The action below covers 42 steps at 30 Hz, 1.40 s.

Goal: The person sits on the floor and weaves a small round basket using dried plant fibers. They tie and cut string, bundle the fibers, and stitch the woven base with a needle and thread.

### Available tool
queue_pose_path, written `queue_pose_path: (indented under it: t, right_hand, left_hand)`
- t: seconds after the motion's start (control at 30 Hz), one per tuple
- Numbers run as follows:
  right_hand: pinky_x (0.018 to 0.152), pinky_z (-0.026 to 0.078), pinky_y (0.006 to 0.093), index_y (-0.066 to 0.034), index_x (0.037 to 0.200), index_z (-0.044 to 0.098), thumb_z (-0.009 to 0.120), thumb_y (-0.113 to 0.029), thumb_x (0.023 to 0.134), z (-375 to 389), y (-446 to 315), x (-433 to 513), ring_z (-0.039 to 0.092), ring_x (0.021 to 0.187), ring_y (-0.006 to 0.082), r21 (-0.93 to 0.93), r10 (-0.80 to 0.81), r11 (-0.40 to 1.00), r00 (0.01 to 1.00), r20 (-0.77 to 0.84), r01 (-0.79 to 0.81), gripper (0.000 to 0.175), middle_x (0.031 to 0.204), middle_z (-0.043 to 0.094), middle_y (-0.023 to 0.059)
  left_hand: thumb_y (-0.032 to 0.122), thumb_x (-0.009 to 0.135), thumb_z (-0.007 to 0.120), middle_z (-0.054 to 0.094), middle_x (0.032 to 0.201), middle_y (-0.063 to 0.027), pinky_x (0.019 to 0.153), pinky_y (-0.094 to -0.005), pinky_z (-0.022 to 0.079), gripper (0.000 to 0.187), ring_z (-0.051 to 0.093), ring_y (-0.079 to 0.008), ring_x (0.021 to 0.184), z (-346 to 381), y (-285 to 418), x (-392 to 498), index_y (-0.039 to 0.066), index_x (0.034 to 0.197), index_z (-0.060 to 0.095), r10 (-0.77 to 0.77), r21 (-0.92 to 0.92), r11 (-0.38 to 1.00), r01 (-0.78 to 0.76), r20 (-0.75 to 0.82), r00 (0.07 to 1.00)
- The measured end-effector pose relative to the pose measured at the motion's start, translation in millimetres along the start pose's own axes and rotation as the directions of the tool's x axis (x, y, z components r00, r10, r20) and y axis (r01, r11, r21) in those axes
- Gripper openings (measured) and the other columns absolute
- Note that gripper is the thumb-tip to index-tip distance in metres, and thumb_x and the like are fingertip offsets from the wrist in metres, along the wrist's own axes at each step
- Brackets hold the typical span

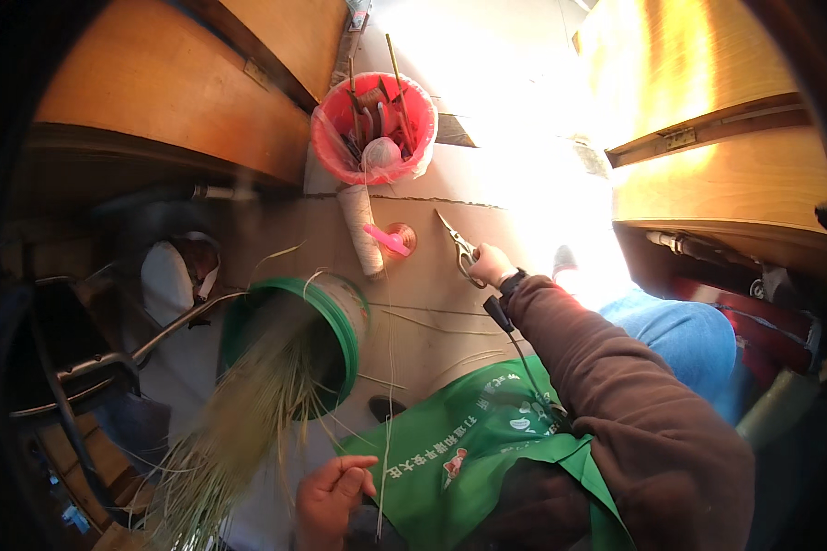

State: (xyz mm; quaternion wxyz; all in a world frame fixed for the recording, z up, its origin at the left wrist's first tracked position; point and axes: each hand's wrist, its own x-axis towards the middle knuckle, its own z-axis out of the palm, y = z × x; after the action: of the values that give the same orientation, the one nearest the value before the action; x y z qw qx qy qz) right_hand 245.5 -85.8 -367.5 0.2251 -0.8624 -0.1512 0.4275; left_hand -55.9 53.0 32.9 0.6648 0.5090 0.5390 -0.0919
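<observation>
My right hand [493, 265] is stretched forward over the floor and grips the looped handles of a pair of scissors [459, 246], whose blades point away from me. Low in the view, my left hand [334, 499] is loosely curled beside the green apron [448, 441] on my lap. Thin pale strings [387, 454] run down past its fingertips; whether the fingers hold anything is unclear. Left of that hand, a bundle of dry grass stalks [241, 420], partly blurred, spills from the mouth of a green-rimmed bucket [348, 344] lying on its side.
A pink lined bin [424, 148] holds a white ball of string [382, 153], sticks and other items. Near it are a white thread tube [362, 234] and a copper-coloured spool with a pink piece [398, 240]. Wooden furniture [172, 76] flanks the left; a metal-framed chair [69, 372] stands below.
</observation>
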Motion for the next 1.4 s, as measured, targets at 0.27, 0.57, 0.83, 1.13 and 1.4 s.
queue_pose_path:
  t: [0.27,0.57,0.83,1.13,1.4]
  right_hand:
    - [0.065,0.052,0.0395,-0.0021,0.086,0.063,0.073,-0.032,0.076,-43.0,-65.4,-25.0,0.066,0.071,0.0293,-0.016,-0.329,0.944,0.931,-0.157,0.331,0.033,0.078,0.066,0.0166]
    - [0.074,0.05,0.0406,-0.0046,0.096,0.062,0.07,-0.024,0.077,-97.7,-182.7,-114.7,0.064,0.084,0.0336,-0.099,-0.708,0.703,0.681,-0.186,0.704,0.028,0.087,0.066,0.0159]
    - [0.07,0.052,0.0384,-0.002,0.099,0.06,0.072,-0.014,0.077,-136.8,-193.9,-256.9,0.065,0.076,0.032,-0.186,-0.832,0.552,0.522,-0.186,0.813,0.028,0.085,0.066,0.0164]
    - [0.07,0.05,0.0397,-0.0022,0.093,0.06,0.07,-0.016,0.074,-144.5,-153.1,-291.7,0.063,0.077,0.0332,-0.07,-0.792,0.606,0.592,-0.15,0.793,0.026,0.081,0.064,0.0145]
    - [0.072,0.05,0.0389,-0.0043,0.097,0.059,0.075,-0.025,0.074,-118.8,-135.4,-276.5,0.064,0.08,0.0313,-0.003,-0.737,0.675,0.675,0.029,0.738,0.035,0.086,0.067,0.0138]
  left_hand:
    - [0.015,0.098,0.051,0.057,0.073,0.0018,0.05,-0.0172,0.028,0.023,0.037,-0.002,0.056,7.9,5.8,-1.9,-0.002,0.106,0.065,0.002,0.151,0.988,-0.001,-0.008,1.0]
    - [0.024,0.099,0.052,0.068,0.105,-0.0066,0.041,-0.0191,0.024,0.031,0.032,-0.0023,0.046,-5.3,8.3,33.5,-0.001,0.115,0.062,0.318,-0.124,0.932,-0.341,-0.169,0.933]
    - [0.024,0.099,0.053,0.066,0.099,-0.0059,0.039,-0.0212,0.023,0.034,0.034,-0.0039,0.045,24.3,33.5,72.4,-0.002,0.119,0.061,0.448,-0.345,0.777,-0.527,-0.285,0.848]
    - [0.02,0.099,0.051,0.043,0.065,0.0031,0.04,-0.0195,0.02,0.02,0.031,-0.0035,0.045,27.6,33.6,34.1,0.003,0.095,0.059,0.454,-0.289,0.878,-0.382,0.247,0.856]
    - [0.024,0.097,0.055,0.053,0.072,-0.0029,0.042,-0.0193,0.024,0.025,0.035,-0.0054,0.048,8.8,12.6,-6.5,0.006,0.081,0.058,0.577,-0.363,0.777,-0.514,0.087,0.812]
